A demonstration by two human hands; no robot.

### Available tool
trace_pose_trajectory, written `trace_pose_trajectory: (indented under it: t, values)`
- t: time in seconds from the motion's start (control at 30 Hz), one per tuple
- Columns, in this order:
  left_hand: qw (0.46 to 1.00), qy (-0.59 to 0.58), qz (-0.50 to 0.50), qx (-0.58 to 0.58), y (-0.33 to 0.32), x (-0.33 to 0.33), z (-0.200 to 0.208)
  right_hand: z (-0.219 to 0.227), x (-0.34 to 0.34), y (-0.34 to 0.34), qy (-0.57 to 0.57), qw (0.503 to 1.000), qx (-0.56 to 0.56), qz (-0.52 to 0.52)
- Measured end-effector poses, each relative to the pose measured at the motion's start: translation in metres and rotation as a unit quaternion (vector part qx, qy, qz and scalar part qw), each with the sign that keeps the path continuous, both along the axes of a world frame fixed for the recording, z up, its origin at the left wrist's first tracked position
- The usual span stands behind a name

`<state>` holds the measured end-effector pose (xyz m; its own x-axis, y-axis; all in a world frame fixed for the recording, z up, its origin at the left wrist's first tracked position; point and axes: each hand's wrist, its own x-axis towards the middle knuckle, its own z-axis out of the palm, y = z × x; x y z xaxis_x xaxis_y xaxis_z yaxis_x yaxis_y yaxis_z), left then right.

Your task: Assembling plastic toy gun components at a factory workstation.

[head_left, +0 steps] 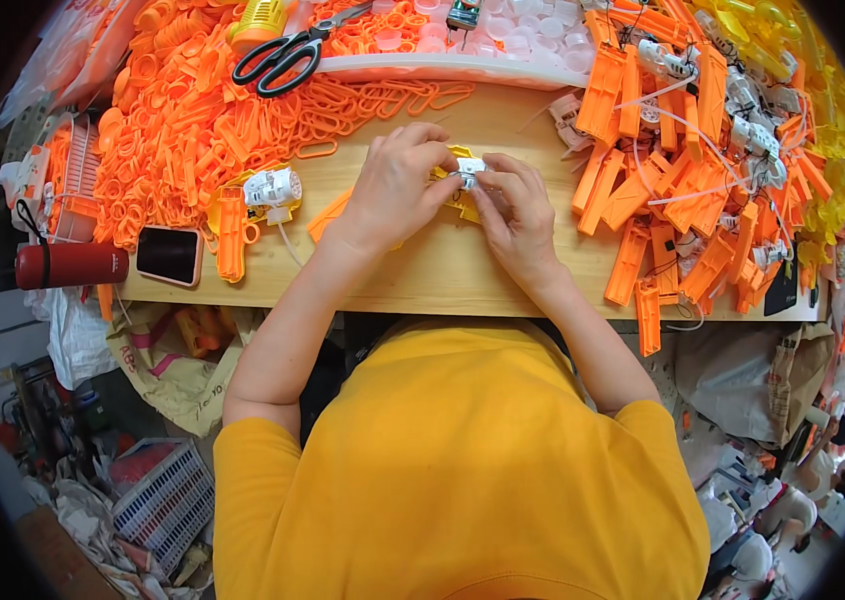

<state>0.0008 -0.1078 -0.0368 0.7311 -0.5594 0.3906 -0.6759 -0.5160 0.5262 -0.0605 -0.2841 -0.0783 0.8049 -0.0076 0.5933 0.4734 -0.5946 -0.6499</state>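
Near the middle of the wooden table, my left hand [395, 188] and my right hand [520, 214] close in on a small white mechanical unit [472, 168] from either side. The unit lies in a yellow plastic shell [468, 211], partly covered by my fingers. Both hands have fingertips pinched at the unit; any small part between the left fingertips is too small to make out. An orange piece [331, 214] sticks out beneath my left wrist. Left of my hands lies a similar assembly: a white cylindrical unit [273, 187] and an orange housing [231, 238] with a yellow shell.
Loose orange parts [168, 130] are heaped at the left, with black scissors [288, 58] beside a tray [463, 70] of clear caps. A phone [170, 255] and red flask [73, 265] lie at the left edge. Wired orange housings [683, 180] pile up at the right.
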Motion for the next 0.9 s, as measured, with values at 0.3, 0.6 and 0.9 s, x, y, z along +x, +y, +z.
trace_pose_trajectory:
  t: [0.3,0.6,0.9]
  values:
    - [0.991,-0.125,0.041,-0.039,-0.007,-0.043,-0.016,-0.002,0.002,0.009,0.012,0.999,0.03,-0.024]
    - [0.992,-0.105,0.071,-0.021,0.009,-0.021,-0.006,0.005,0.002,0.011,0.027,0.999,0.014,-0.029]
    - [0.986,-0.139,0.057,0.069,0.002,-0.012,0.016,0.003,0.001,0.005,0.004,0.999,-0.054,0.006]
